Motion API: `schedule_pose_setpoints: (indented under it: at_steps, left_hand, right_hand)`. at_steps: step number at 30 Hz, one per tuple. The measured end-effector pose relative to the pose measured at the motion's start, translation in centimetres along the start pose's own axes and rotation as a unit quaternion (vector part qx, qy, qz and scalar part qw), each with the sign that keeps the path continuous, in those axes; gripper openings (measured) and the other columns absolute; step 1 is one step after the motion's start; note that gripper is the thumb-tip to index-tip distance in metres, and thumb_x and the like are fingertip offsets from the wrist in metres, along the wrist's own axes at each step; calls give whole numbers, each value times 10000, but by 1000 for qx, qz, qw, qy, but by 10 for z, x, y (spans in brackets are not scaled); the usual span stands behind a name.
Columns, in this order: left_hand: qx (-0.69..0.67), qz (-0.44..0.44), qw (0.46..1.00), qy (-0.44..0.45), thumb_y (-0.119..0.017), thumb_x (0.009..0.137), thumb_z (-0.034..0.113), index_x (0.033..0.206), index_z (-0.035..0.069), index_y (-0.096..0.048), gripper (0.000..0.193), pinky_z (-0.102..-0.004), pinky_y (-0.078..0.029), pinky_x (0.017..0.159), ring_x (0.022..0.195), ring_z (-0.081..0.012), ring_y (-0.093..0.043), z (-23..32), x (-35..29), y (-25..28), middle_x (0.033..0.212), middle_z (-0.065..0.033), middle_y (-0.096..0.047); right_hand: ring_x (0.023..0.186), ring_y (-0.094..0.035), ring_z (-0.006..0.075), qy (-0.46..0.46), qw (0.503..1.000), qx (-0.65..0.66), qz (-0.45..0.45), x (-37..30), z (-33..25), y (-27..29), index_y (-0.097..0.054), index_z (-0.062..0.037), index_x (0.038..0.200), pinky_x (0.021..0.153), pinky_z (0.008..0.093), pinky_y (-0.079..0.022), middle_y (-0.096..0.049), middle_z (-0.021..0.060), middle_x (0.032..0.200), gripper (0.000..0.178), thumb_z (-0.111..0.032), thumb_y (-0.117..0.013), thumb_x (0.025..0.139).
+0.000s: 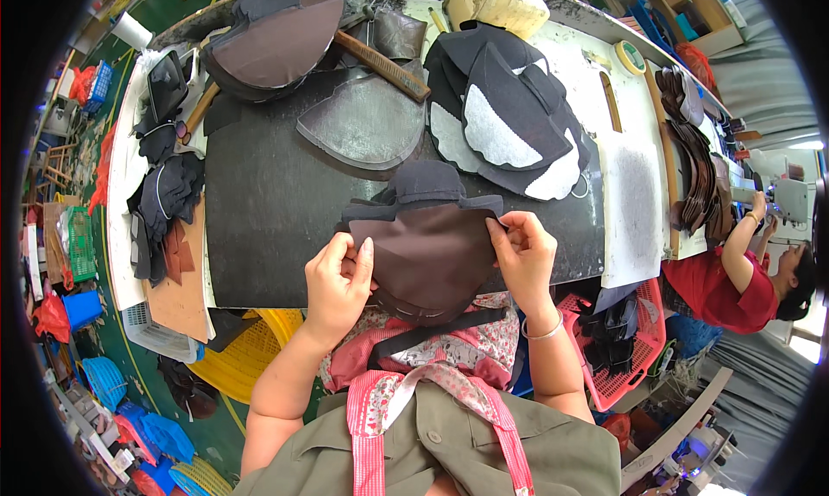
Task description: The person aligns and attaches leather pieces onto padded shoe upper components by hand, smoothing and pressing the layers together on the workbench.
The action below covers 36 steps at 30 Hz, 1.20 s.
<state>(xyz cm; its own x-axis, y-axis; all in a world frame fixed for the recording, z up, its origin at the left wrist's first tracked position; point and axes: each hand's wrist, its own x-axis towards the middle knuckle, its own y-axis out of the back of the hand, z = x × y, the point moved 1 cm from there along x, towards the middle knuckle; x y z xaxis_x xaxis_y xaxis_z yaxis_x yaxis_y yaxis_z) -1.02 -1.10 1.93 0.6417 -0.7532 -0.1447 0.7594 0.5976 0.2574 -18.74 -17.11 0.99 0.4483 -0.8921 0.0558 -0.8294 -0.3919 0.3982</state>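
Observation:
A half-round brown leather panel (427, 259) with a black fabric layer along its top edge lies at the front edge of the worktable. My left hand (339, 282) pinches its left edge between thumb and fingers. At the upper right corner, my right hand (528, 252) pinches the same panel. Its lower curve hangs over the table edge toward my apron (432, 353). Just beyond the panel, a grey half-round metal template (363, 125) lies flat on the black work mat (259, 202).
Black and white curved fabric pieces (518, 107) are piled beyond my right hand. A stack of brown panels (275, 47) sits far left, beside a wooden-handled tool (380, 64). A red basket (617, 358) stands below right, a yellow basket (246, 358) below left. A co-worker (734, 280) works at right.

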Motion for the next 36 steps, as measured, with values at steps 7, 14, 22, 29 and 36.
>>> schedule_pose_setpoints:
  at_steps: [7, 14, 22, 29, 36]
  left_hand:
    - [25, 48, 997, -55, -586, 896, 56, 790, -32, -476, 177, -224, -440, 410, 484, -94, -576, -7, -4, -4, 681, -75, -526]
    - [16, 79, 985, -151, -593, 883, 24, 880, -43, -523, 97, -227, -433, 414, 476, -114, -587, -25, -10, -6, 686, -87, -534]
    - [-7, 87, 995, -47, -581, 900, 54, 795, 1, -490, 149, -197, -390, 391, 445, -52, -515, -16, 2, -9, 609, -9, -517]
    - [-26, 86, 996, 0, -604, 886, 61, 799, -39, -512, 161, -222, -418, 392, 440, -66, -536, -12, 4, -8, 606, -47, -541]
    - [-18, 76, 997, 27, -610, 881, 55, 789, -35, -507, 165, -222, -425, 382, 444, -61, -534, -5, 8, -8, 604, -38, -546]
  right_hand:
    - [467, -453, 5, -19, 1000, 7, 22, 1, 0, -1, -573, 8, 796, 432, 165, -324, -517, -23, 550, 112, 11, -685, 802]
    - [487, -468, -5, 83, 995, 35, 52, -5, 15, -1, -565, -7, 860, 399, 162, -350, -517, -36, 591, 125, 23, -675, 807]
    - [452, -435, -2, 40, 998, -26, 40, 1, 11, -3, -580, 5, 838, 407, 165, -328, -505, -26, 553, 125, 7, -697, 793]
    - [477, -433, -2, 23, 999, -24, 38, 5, 8, -6, -590, 21, 803, 432, 168, -344, -520, -8, 577, 128, 7, -714, 775]
    - [485, -445, 9, 5, 999, -30, 32, 10, 9, -5, -582, 26, 808, 446, 176, -363, -538, 4, 602, 151, -4, -725, 770]
